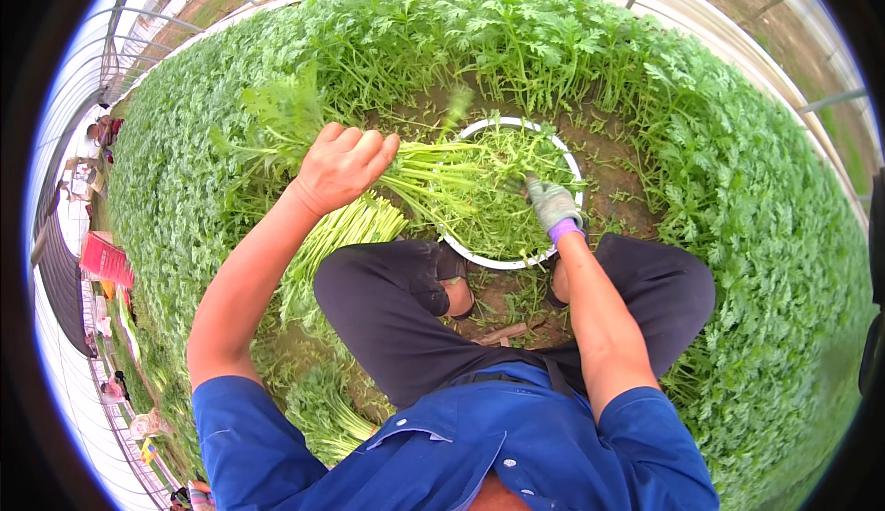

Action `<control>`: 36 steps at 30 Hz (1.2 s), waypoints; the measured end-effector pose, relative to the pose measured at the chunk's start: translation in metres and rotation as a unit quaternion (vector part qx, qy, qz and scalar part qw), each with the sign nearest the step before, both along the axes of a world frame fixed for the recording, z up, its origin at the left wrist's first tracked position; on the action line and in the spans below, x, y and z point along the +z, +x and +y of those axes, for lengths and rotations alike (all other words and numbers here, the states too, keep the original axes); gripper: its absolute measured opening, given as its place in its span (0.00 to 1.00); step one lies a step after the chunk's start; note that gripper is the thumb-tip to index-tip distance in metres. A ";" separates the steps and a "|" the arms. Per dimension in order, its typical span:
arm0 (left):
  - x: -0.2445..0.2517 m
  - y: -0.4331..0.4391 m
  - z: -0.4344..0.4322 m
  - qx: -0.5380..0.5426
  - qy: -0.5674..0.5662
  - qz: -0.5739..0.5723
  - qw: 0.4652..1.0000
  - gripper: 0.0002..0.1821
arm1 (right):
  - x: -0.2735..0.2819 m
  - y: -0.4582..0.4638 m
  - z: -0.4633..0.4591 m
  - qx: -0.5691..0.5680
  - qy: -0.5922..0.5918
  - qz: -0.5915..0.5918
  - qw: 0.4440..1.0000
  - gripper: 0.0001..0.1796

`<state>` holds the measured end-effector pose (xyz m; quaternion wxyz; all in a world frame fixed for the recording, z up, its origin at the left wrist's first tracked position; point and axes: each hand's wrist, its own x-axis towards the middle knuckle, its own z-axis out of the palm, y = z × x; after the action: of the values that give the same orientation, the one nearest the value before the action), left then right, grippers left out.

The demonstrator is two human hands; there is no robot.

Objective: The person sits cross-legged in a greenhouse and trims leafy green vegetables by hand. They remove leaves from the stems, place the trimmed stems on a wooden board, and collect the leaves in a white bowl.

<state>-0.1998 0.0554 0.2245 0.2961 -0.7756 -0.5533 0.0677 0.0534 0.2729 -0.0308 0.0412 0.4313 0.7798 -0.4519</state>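
My bare left hand (349,165) is closed around a bunch of leafy greens (432,172), likely chrysanthemum greens. Its leaves fan out to the left and blur, while the pale stems reach right over a round white-rimmed basin (575,165). Loose green trimmings (508,217) fill the basin between my feet. My right hand (553,205), in a grey glove with a purple cuff, is over the basin's right side near the stem ends. Blur at its fingertips hides whether it grips anything. A pile of cut greens (359,224) lies beside my left knee, stems towards the basin.
Dense standing greens (525,34) surround me at front and sides. Another bunch (339,414) lies by my left hip. A wooden piece (508,332) rests on the soil between my legs. Far left, a person (105,130) and a red box (105,260) appear inside the plastic-covered tunnel.
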 end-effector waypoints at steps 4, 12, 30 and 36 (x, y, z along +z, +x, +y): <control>-0.009 -0.003 -0.001 -0.001 -0.004 0.019 1.000 0.19 | 0.001 -0.009 0.004 0.000 0.013 -0.086 0.996 0.42; -0.019 0.001 0.006 -0.044 -0.028 0.007 0.999 0.21 | 0.106 -0.025 0.013 0.097 -0.020 0.132 0.986 0.31; -0.004 0.007 0.013 -0.042 -0.013 -0.001 0.999 0.20 | 0.107 -0.045 -0.003 0.119 -0.019 0.113 0.986 0.38; -0.006 -0.003 0.013 0.051 -0.039 0.036 0.997 0.14 | 0.069 -0.035 -0.002 0.112 0.083 -0.142 0.980 0.40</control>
<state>-0.2028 0.0688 0.2186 0.2817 -0.7543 -0.5782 0.1316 0.0182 0.2705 0.0386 0.1662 0.4027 0.8445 -0.3116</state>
